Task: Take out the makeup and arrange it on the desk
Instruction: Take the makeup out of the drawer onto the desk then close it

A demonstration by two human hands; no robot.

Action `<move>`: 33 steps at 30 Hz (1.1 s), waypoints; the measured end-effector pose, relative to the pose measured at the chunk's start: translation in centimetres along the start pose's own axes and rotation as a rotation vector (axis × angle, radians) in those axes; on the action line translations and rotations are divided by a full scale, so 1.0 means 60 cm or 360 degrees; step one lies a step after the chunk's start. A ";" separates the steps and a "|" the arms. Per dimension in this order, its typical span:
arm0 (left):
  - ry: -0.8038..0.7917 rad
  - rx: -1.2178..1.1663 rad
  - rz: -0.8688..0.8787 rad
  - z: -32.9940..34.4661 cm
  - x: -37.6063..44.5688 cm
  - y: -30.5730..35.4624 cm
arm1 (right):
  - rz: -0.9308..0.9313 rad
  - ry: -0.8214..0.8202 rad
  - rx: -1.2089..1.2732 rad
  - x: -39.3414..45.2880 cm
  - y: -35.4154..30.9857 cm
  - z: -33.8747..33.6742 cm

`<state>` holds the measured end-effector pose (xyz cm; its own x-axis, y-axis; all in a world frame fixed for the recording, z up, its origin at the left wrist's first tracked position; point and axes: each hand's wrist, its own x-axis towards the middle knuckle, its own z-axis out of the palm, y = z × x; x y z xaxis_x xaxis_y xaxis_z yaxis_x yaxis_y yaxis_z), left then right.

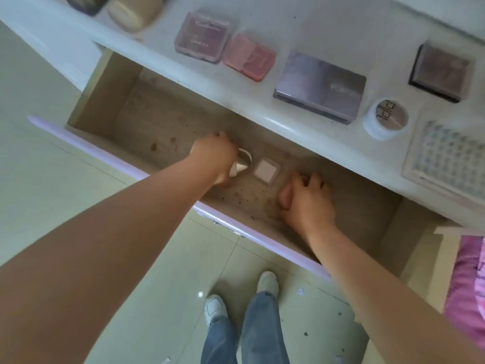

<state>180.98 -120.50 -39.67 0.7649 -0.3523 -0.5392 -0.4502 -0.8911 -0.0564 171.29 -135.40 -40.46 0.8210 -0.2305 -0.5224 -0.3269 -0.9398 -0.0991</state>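
Both hands are inside the open drawer (110, 82) under the white desk (262, 35). The left hand (214, 153) has its fingers curled around a small round silver-white container (242, 162) and holds it just above or on the drawer floor; I cannot tell which. Just beside it, on the right, a small square pale pink compact (267, 169) lies flat on the drawer floor. The right hand (305, 199) is near this compact, with its fingers curled downward against the drawer floor; if it holds something I cannot tell. On the desk above lie already a dark pink palette (201, 36), a light pink case (249, 57), a long grey palette (320, 86), a dark square compact (442, 72) and a small round jar (385, 118).
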 end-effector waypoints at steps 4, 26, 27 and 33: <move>0.0134 -0.0315 0.0189 -0.023 -0.077 0.008 | -0.0150 -0.0109 0.0056 -0.041 -0.006 -0.043; 0.0767 -0.0826 -0.0156 -0.302 0.116 0.120 | -0.0389 0.0656 0.0123 0.155 0.107 -0.329; 0.0764 -0.0833 -0.0180 -0.298 0.121 0.121 | -0.0415 0.0654 0.0122 0.159 0.109 -0.326; 0.0792 -0.0841 -0.0233 -0.280 0.113 0.123 | -0.0380 0.0676 0.0202 0.139 0.110 -0.310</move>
<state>190.58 -134.25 -29.63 0.9750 -0.1954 -0.1054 -0.1418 -0.9134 0.3815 184.70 -148.24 -29.74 0.9892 -0.1196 -0.0843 -0.1392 -0.9469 -0.2897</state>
